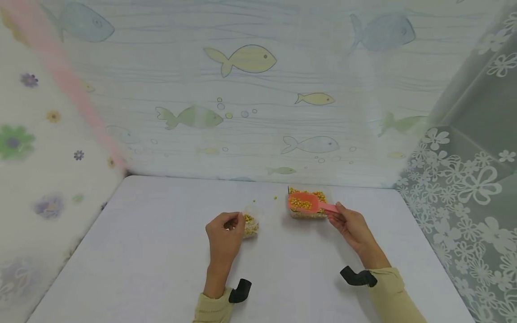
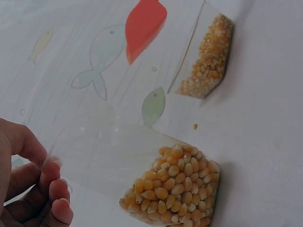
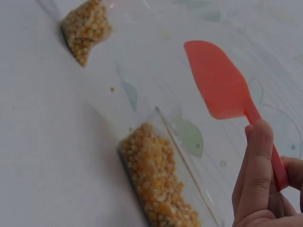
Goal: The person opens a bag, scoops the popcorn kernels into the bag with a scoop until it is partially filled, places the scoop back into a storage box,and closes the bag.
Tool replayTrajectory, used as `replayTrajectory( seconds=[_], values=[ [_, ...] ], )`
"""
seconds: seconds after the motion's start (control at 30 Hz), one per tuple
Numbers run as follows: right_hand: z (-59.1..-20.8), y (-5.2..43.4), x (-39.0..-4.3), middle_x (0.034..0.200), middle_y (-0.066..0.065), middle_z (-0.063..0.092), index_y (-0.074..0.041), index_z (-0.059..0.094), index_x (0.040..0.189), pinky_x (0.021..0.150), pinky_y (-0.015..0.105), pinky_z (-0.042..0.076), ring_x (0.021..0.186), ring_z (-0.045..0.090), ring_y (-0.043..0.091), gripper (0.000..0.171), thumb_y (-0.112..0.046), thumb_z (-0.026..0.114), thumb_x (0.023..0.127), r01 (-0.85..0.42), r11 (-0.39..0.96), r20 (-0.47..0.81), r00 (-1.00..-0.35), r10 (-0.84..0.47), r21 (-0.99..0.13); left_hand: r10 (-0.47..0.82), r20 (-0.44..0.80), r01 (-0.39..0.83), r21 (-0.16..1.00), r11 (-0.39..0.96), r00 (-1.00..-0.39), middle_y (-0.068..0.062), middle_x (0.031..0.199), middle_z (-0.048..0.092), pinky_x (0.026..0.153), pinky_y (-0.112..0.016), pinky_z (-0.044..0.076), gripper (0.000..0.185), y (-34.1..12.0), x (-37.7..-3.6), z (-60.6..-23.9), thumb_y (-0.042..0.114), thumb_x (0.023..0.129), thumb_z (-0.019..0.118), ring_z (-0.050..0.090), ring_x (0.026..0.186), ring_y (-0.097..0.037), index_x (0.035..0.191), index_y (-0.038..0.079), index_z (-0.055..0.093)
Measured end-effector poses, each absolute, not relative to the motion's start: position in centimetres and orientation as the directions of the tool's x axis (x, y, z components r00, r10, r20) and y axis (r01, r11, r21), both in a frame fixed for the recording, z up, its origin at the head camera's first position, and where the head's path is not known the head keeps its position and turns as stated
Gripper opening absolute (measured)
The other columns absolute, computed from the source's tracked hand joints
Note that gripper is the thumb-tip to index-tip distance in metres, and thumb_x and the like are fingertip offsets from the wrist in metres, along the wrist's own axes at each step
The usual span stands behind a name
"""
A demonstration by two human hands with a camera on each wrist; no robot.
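Note:
My left hand (image 1: 224, 237) pinches the upper edge of a clear plastic bag (image 2: 175, 187) between thumb and forefinger. Yellow corn kernels fill the bag's bottom, and it stands on the table. My right hand (image 1: 354, 228) grips the handle of a red scoop (image 3: 218, 82). In the head view, kernels lie in the scoop's bowl. The scoop is held above a clear rectangular container (image 1: 308, 215) of corn kernels, apart from it in the right wrist view. Only the underside of the scoop shows in both wrist views.
Loose corn kernels (image 1: 275, 198) lie on the white table (image 1: 161, 233) between the bag and the container. Behind the table's far edge hangs a fish-printed curtain (image 1: 250, 148). Flowered fabric (image 1: 456, 193) borders the right side, and another flowered sheet (image 1: 48, 179) the left.

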State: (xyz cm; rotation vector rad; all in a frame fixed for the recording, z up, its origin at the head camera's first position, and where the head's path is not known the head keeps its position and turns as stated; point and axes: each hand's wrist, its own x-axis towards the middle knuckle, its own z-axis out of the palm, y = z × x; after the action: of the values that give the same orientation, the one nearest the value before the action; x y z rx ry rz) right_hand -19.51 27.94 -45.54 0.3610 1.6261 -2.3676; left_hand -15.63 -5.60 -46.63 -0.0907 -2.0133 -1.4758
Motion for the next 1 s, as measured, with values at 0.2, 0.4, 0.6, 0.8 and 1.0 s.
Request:
replayTrajectory(
  seconds=[0.2, 0.4, 0.6, 0.8, 1.0],
  values=[
    [-45.5, 26.3, -19.1, 0.087, -0.002, 0.077, -0.012, 0.068, 0.095, 0.078, 0.016, 0.057, 0.08, 0.071, 0.004, 0.028, -0.027, 0.05, 0.108, 0.353, -0.294, -0.335, -0.936, -0.112, -0.888, -0.302, 0.518, 0.406, 0.838, 0.364, -0.8, -0.008, 0.069, 0.068, 0.057, -0.021, 0.048, 0.005, -5.5, -15.6, -46.7, -0.007, 0.085, 0.072, 0.059, 0.062, -0.015, 0.084, -0.005, 0.077],
    [-45.9, 23.8, -19.1, 0.088, -0.001, 0.078, -0.012, 0.074, 0.093, 0.075, 0.016, 0.057, 0.077, 0.072, 0.004, 0.036, -0.025, 0.044, 0.11, 0.354, -0.283, -0.31, -0.932, -0.188, -0.891, -0.301, 0.536, 0.412, 0.824, 0.388, -0.788, -0.008, 0.068, 0.067, 0.056, -0.023, 0.048, 0.005, -5.5, -15.6, -46.7, -0.008, 0.084, 0.072, 0.058, 0.062, -0.014, 0.083, -0.006, 0.077],
    [-46.0, 20.8, -19.4, 0.086, 0.0, 0.077, -0.01, 0.073, 0.097, 0.076, 0.018, 0.058, 0.078, 0.072, 0.007, 0.03, -0.029, 0.052, 0.107, 0.352, -0.268, -0.3, -0.929, -0.216, -0.897, -0.292, 0.536, 0.408, 0.821, 0.399, -0.792, -0.008, 0.068, 0.066, 0.056, -0.022, 0.048, 0.006, -5.5, -15.6, -46.7, -0.007, 0.084, 0.072, 0.057, 0.062, -0.014, 0.083, -0.005, 0.077],
    [-45.8, 18.9, -19.6, 0.087, 0.002, 0.077, -0.007, 0.073, 0.101, 0.075, 0.02, 0.059, 0.076, 0.072, 0.008, 0.03, -0.03, 0.055, 0.106, 0.336, -0.257, -0.287, -0.935, -0.211, -0.906, -0.291, 0.517, 0.39, 0.831, 0.398, -0.805, -0.008, 0.07, 0.067, 0.057, -0.021, 0.047, 0.005, -5.4, -15.4, -46.5, -0.005, 0.085, 0.072, 0.057, 0.064, -0.014, 0.085, -0.003, 0.077],
    [-45.4, 18.0, -19.8, 0.083, 0.003, 0.077, -0.003, 0.075, 0.1, 0.074, 0.022, 0.06, 0.074, 0.073, 0.01, 0.031, -0.028, 0.058, 0.105, 0.291, -0.238, -0.254, -0.952, -0.173, -0.927, -0.293, 0.516, 0.386, 0.83, 0.403, -0.805, -0.008, 0.07, 0.067, 0.056, -0.021, 0.046, 0.005, -5.3, -15.3, -46.3, -0.005, 0.085, 0.073, 0.057, 0.063, -0.014, 0.086, -0.003, 0.078]
  ],
)
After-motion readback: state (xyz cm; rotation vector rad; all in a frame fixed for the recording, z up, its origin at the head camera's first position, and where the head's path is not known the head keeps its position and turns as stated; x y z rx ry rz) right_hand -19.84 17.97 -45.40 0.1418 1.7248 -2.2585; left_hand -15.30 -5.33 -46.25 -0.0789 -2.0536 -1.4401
